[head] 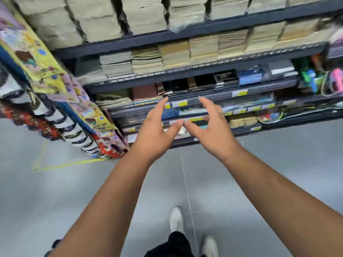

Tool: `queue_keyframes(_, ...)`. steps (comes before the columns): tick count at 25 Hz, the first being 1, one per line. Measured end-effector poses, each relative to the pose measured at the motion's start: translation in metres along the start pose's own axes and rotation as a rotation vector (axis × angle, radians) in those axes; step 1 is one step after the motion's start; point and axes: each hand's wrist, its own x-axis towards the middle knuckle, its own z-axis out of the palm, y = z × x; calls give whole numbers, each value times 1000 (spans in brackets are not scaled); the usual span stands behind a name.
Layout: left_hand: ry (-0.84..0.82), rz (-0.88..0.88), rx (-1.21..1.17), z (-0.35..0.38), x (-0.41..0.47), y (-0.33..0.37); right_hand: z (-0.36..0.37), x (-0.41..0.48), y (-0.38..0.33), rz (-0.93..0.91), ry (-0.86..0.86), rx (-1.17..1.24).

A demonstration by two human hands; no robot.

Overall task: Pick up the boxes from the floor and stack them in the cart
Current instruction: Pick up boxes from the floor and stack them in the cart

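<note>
Both arms reach straight out in front of me at about waist height. My left hand (156, 130) and my right hand (209, 128) are held side by side with fingers spread, thumbs nearly touching, and nothing in either. No boxes on the floor and no cart are in view. The picture is blurred by motion.
A dark metal shelving unit (185, 34) stacked with paper pads and stationery fills the view ahead. A rack of colourful wrapped rolls and sheets (55, 108) stands at the left. Grey floor (55, 201) with a yellow taped line (70, 164) lies below; my white shoes (176, 219) show at the bottom.
</note>
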Motion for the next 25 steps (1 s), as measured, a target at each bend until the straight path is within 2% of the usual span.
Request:
queue_keyframes(6,-275,270,-16,65,90,83,-101,19,29,163,388,50)
queue_keyframes(9,-395,376,-49,112,111,134,-157,7,46,233,616,60)
queue_keyframes(14,-573,563,-89,215,125,233,-259,-12,81,298,871,25)
queue_keyframes(19,-675,704,-141,328,129,331,-384,-30,121,282,1017,7)
queue_keyframes(25,-728,764,-164,452,129,459,-553,-47,168,297,1097,-36)
